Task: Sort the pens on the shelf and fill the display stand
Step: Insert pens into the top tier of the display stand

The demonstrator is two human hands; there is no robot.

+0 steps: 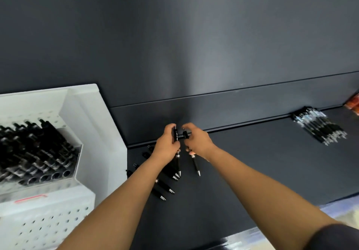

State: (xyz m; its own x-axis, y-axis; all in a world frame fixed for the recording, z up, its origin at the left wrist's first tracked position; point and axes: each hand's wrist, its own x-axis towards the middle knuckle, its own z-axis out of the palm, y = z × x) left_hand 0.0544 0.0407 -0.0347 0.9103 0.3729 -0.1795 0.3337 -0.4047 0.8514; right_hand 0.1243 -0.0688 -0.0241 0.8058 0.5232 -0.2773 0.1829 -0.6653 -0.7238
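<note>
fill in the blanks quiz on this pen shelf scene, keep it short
The display stand is ____ in colour.
The left hand and right hand each grip black ____.
Loose pens lie on the shelf under the ____ forearm.
Missing words: white; pens; left.

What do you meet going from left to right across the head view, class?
White display stand → left hand, gripping several pens → right hand, gripping one pen → pile of pens → orange pack at the frame's edge.
</note>
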